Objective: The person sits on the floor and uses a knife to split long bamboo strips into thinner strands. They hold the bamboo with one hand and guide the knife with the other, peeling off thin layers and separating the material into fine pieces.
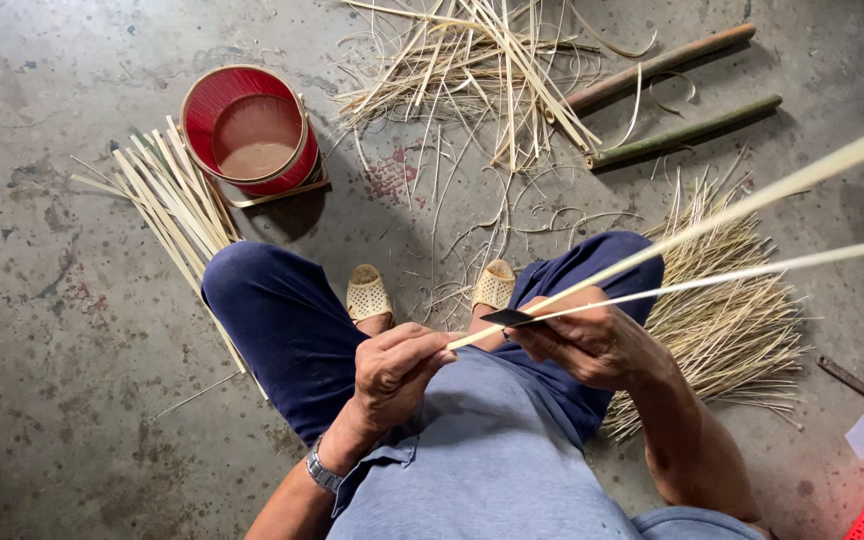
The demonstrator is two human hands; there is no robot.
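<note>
left hand (397, 372) pinching near end of bamboo strip (692, 232) above lap. right hand (592, 345) closed on dark blade (508, 317), set in the split. red basket (250, 128) on floor, well apart.

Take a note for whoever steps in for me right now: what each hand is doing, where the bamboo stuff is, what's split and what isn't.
Left hand: pinching the near end of the bamboo strip.
Right hand: gripping the knife, blade in the strip's end.
Done: strip parted into two thin lengths running up-right; the hand end remains unsplit.
Around: cut strips beside the red basket, fine slivers at right, two poles ahead.
</note>
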